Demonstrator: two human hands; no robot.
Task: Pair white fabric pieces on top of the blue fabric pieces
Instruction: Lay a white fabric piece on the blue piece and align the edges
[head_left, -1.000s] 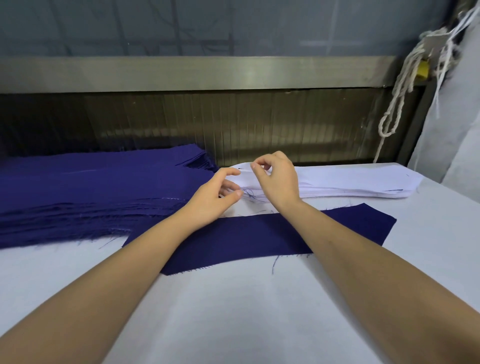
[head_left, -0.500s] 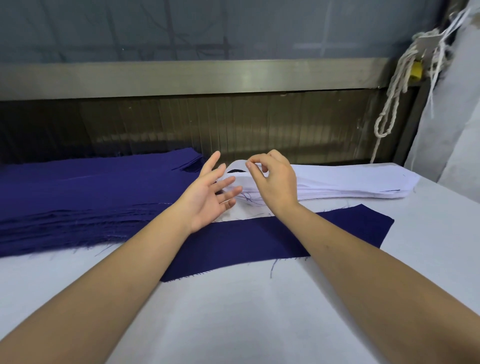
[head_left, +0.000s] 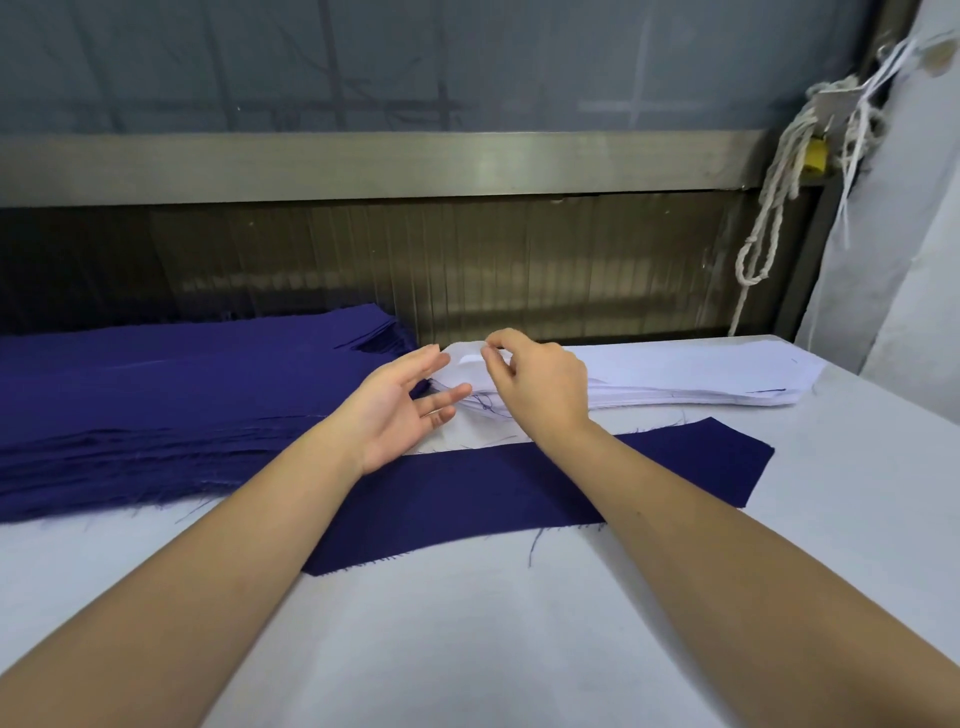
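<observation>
at the white stack (head_left: 675, 374), right hand (head_left: 540, 389) pinches the top sheet (head_left: 467, 362) up; left hand (head_left: 400, 410) has opened wide, so it seems freed for the blue piece (head_left: 519, 493).

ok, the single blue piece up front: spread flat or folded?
Spread flat. The single blue piece lies as one unfolded strip on the table, its right corners showing.

Light is even, diffuse and moderately bright. No hard shadows, just faint soft ones beside the forearms (head_left: 208, 571) on the white table (head_left: 467, 649). Dull sheen along the metal rail (head_left: 415, 161). Patchy reflections on the ribbed panel (head_left: 519, 270), which goes dark at the left. Wide-angle stretch at the bottom corners. Focus is fair, slightly soft at the fingers (head_left: 441, 401) and the frame edges.
</observation>
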